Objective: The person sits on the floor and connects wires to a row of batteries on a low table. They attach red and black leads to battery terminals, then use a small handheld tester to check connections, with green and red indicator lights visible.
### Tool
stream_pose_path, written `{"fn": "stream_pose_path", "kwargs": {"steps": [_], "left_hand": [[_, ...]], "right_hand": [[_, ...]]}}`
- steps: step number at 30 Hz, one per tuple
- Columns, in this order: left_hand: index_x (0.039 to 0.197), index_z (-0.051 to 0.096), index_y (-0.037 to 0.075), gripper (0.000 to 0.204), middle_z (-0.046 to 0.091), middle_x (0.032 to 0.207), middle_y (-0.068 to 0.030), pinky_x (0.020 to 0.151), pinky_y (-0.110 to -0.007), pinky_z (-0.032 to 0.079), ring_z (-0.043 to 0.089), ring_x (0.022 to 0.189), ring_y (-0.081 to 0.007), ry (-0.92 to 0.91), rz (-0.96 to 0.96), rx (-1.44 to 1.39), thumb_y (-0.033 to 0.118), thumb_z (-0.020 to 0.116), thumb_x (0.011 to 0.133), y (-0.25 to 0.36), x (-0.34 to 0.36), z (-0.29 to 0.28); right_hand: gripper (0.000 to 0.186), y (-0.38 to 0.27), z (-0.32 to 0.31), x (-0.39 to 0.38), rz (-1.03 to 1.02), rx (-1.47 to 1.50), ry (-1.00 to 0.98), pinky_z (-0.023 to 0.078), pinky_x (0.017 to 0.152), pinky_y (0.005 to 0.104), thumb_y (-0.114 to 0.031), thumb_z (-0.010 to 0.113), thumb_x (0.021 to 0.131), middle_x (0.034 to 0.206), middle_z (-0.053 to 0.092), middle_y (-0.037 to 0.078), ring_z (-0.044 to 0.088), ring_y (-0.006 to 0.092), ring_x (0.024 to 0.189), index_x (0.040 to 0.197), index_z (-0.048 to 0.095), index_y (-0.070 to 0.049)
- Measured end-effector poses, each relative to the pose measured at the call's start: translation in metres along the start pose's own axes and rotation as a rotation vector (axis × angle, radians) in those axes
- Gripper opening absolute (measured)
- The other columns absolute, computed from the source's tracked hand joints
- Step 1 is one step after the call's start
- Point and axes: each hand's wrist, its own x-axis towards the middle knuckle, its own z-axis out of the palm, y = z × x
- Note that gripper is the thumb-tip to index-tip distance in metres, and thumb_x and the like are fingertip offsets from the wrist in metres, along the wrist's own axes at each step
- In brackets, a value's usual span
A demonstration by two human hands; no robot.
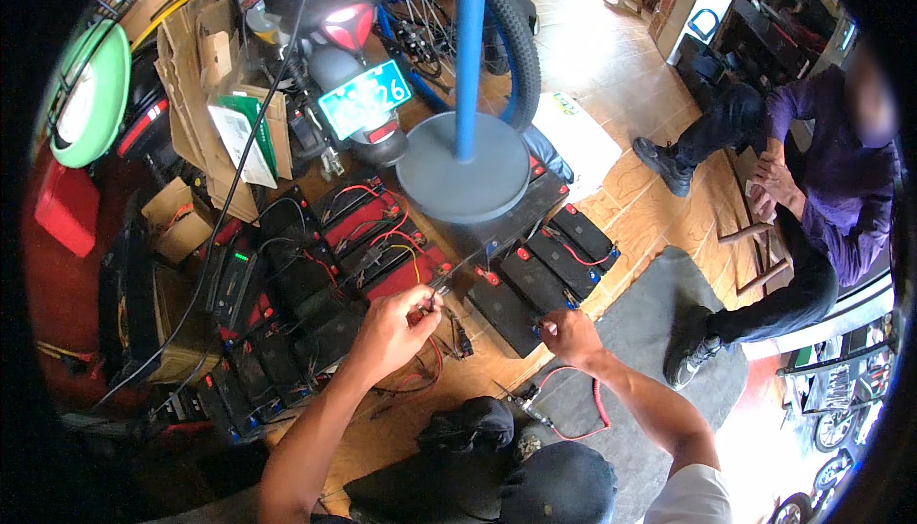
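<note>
A blue pole (pixel 468 56) rises from a round grey base (pixel 439 185) by rows of black batteries (pixel 504 312). The right hand (pixel 575 338) curls at the near battery's end; whether its fingers hold anything, I cannot tell. Left of that battery, the left hand (pixel 396 328) pinches a small dark thing (pixel 436 298), its kind unclear.

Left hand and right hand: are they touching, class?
Apart. The head view shows a plain gap between the left hand and the right hand, with a black battery visible in it.
</note>
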Motion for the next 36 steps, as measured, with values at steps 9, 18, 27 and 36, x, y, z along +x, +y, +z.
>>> {"fn": "stream_pose_path", "kwargs": {"steps": [9, 18, 27, 36], "left_hand": [[0.103, 0.065, 0.001, 0.017, 0.073, 0.087, -0.0177, 0.069, -0.039, 0.055, 0.074, 0.081, -0.0325, 0.045, 0.016, 0.132, 0.008, 0.072, 0.088, 0.016, -0.003, -0.005], [0.103, 0.066, 0.000, 0.017, 0.073, 0.087, -0.0188, 0.069, -0.039, 0.055, 0.073, 0.080, -0.0332, 0.057, 0.025, 0.061, 0.012, 0.070, 0.092, 0.011, -0.001, 0.001], [0.108, 0.069, 0.002, 0.021, 0.072, 0.091, -0.0020, 0.068, -0.024, 0.056, 0.069, 0.078, -0.0092, -0.012, -0.238, -0.626, 0.021, 0.067, 0.102, -0.004, -0.002, 0.044], [0.113, 0.072, 0.001, 0.019, 0.072, 0.100, -0.0025, 0.082, -0.024, 0.052, 0.066, 0.090, -0.0093, -0.133, -0.297, -0.832, 0.014, 0.070, 0.099, 0.004, 0.008, 0.085]], "right_hand": [[0.013, -0.030, 0.027, 0.097, -0.104, 0.110, 0.149, 0.058, 0.074, 0.0510, -0.015, 0.064, 0.086, 0.083, 0.071, 0.022, 0.070, 0.0433, 0.080, 0.083, 0.073, -0.006], [0.011, -0.044, 0.030, 0.111, -0.076, -0.146, 0.041, 0.059, 0.077, 0.0475, -0.016, 0.067, 0.083, 0.091, 0.073, 0.020, 0.073, 0.0394, 0.087, 0.086, 0.076, -0.011], [0.031, -0.081, -0.010, 0.024, 0.084, 1.206, -0.108, 0.056, 0.080, 0.0314, -0.017, 0.068, 0.100, 0.100, 0.071, 0.007, 0.068, 0.0144, 0.091, 0.125, 0.065, 0.003], [0.035, -0.092, -0.015, -0.012, -0.014, 1.359, -0.089, 0.056, 0.091, 0.0303, -0.012, 0.076, 0.094, 0.110, 0.074, 0.007, 0.067, 0.0122, 0.099, 0.125, 0.070, 0.002]]}}
